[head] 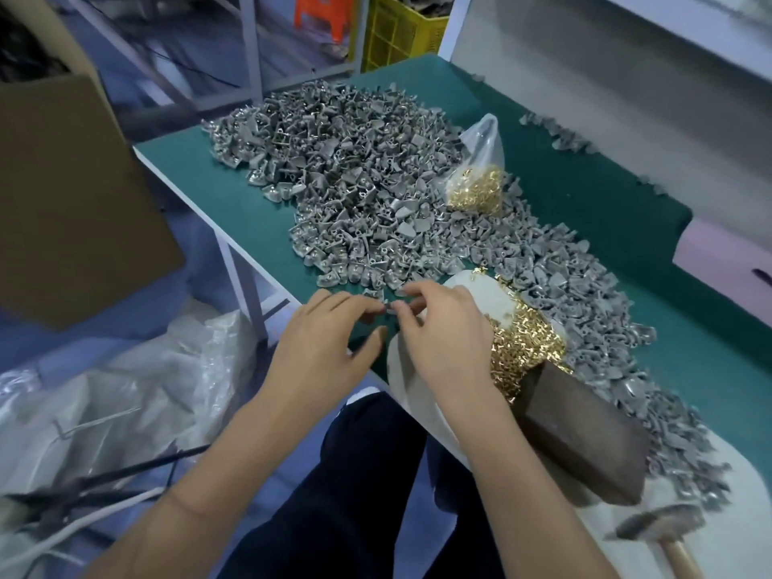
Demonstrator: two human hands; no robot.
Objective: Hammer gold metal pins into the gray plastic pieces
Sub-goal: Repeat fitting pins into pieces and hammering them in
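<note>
A big heap of gray plastic pieces [355, 181] covers the green table [234, 202]. Loose gold pins [522, 344] lie piled on a white sheet next to a dark block [585, 436]. More gold pins fill a clear bag [476, 190] further back. My left hand [326, 348] and my right hand [443, 336] meet at the table's near edge. Between their fingertips they pinch one small gray piece [390, 308]. I cannot tell whether a pin is in it. A hammer [664, 524] lies at the lower right, untouched.
A brown cardboard box [75, 194] stands at the left off the table. Crumpled clear plastic [125, 394] lies below it. A yellow crate [401, 31] and an orange stool [321, 14] stand beyond the table. More gray pieces [555, 135] lie along the far right edge.
</note>
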